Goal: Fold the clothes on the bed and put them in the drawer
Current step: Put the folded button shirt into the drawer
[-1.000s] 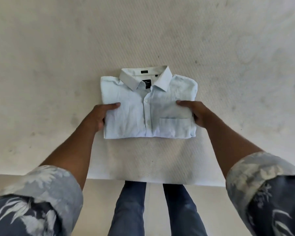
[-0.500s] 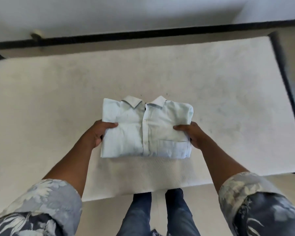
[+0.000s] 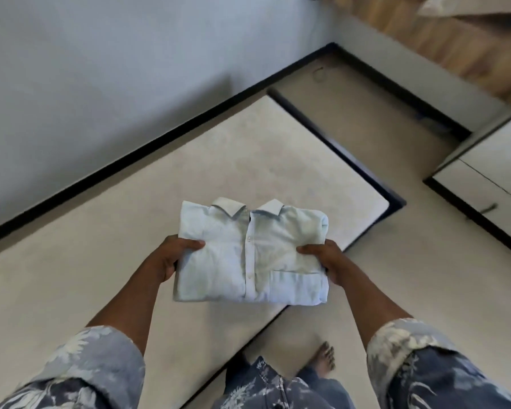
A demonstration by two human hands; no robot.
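A folded pale blue button-up shirt (image 3: 250, 255), collar away from me and chest pocket at the near right, is lifted off the bed (image 3: 130, 231). My left hand (image 3: 171, 256) grips its left edge, thumb on top and fingers underneath. My right hand (image 3: 325, 259) grips its right edge the same way. The shirt hangs above the bed's near right corner. A white drawer unit (image 3: 490, 190) with a dark frame and a small handle stands at the right.
The low mattress has a dark frame and lies along a grey wall (image 3: 101, 69). Beige floor runs to the right of it. A wooden panel (image 3: 443, 39) shows at the top right. My bare foot (image 3: 325, 361) stands by the bed's edge.
The shirt has come up off the bed in both hands. My view has turned to the right, bringing the floor and the drawer unit into sight.
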